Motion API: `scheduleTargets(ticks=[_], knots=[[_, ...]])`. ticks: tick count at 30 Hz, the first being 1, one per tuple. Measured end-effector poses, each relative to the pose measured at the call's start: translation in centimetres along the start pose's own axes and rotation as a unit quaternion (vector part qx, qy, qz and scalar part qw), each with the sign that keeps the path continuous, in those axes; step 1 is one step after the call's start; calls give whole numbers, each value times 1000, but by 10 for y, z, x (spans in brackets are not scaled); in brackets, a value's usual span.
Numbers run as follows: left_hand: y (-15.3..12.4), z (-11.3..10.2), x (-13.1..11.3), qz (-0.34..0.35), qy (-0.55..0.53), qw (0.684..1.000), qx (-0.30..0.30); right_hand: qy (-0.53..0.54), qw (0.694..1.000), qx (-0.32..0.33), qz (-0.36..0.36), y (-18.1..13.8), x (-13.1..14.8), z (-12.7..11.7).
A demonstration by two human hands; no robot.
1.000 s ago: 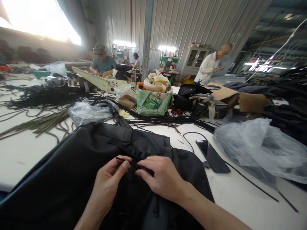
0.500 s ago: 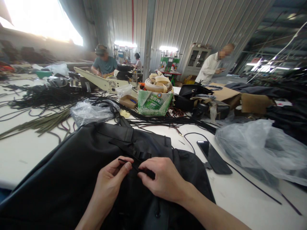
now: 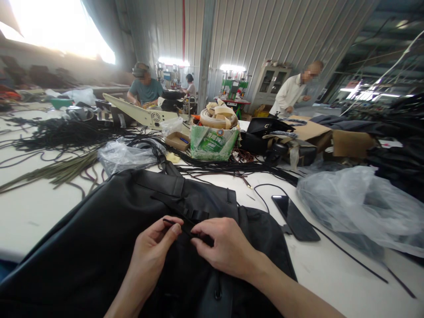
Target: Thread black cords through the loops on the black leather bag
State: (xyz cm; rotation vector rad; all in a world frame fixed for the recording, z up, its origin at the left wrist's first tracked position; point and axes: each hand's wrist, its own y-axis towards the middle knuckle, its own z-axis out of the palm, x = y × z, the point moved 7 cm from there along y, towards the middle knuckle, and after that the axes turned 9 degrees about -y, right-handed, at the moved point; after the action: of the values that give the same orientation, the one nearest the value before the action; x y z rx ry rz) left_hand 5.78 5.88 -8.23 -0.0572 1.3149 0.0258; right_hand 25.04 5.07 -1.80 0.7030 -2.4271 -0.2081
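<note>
My left hand (image 3: 153,247) and right hand (image 3: 225,249) sit close together, fingertips nearly meeting, both pinched on a thin black cord (image 3: 185,227) at the strap area of a black leather garment (image 3: 99,234) spread over the near edge of the white table (image 3: 29,212). Left thumb + forefinger clamp the cord's free end; right fingers press its other part vs the leather. Garment hangs off the table edge toward me, lower left. Open tabletop to the left of it, w/ olive cords (image 3: 56,170) farther back. Right side: black phone (image 3: 294,217) lies just beside the garment's edge, thin cable running past it, then a clear plastic bag (image 3: 357,207) near the right edge. Behind: tangle of black cords (image 3: 225,167), green carton (image 3: 213,141), another plastic bag (image 3: 126,154). Bare strip of table at lower right.
</note>
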Motion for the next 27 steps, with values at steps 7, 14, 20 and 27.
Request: scheduleTargets(ticks=[7, 14, 20, 27], knots=[[0, -4, 6, -26, -34, 999, -11, -11, 1000, 5, 15, -1, -3, 1], [1, 15, 0, -10, 8, 996, 83, 34, 998, -43, 10, -2, -2, -6], [-4, 25, -9, 19, 50, 990, 130, 42, 998, -29, -20, -2, -1, -4], [-2, 24, -11, 16, 11, 994, 104, 55, 998, -12, -36, -2, -1, -2]])
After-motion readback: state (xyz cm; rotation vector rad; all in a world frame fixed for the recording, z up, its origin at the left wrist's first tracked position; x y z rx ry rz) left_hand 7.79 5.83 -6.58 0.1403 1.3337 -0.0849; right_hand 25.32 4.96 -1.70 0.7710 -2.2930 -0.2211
